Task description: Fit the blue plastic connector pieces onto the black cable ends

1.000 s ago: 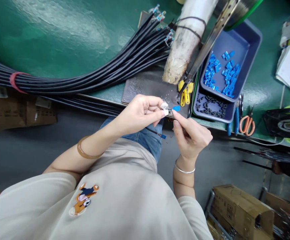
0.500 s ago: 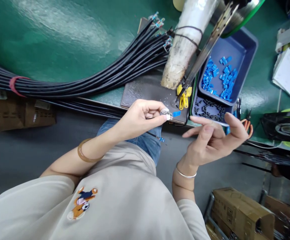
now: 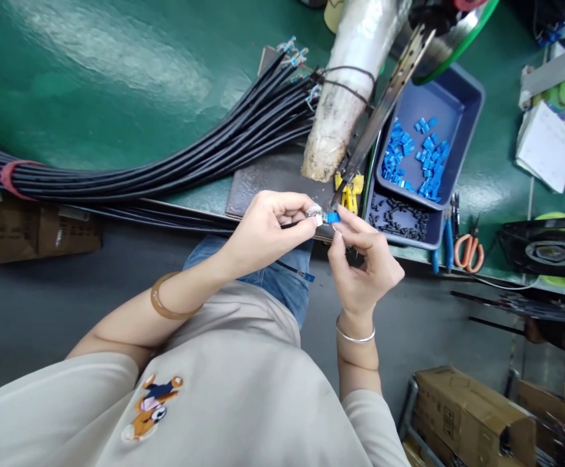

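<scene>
My left hand (image 3: 275,224) is closed on the end of a black cable, with thumb and forefinger pinching it. Whitish wrapping shows at those fingertips. Thin coloured wires run from there into a small blue connector (image 3: 331,218). My right hand (image 3: 364,253) has its forefinger and thumb on either side of the connector's free end, in a pinch; the exact contact is hard to make out. Below, over my jeans, hangs another cable end with a blue connector (image 3: 307,277). Yellow-handled snips (image 3: 349,194) lie just beyond my hands on a dark board (image 3: 263,178).
A thick bundle of black cables (image 3: 165,175) crosses the green table on the left. A wrapped white post (image 3: 338,97) and a metal bar (image 3: 384,104) rise ahead. Right are a blue bin (image 3: 467,123) of connectors, black pieces (image 3: 399,217), blue-handled pliers (image 3: 448,243) and orange-handled scissors (image 3: 469,253).
My right hand has moved left from near the bins to the blue connector, its spread fingers drawing together. My left hand keeps its hold on the cable. The view has shifted slightly.
</scene>
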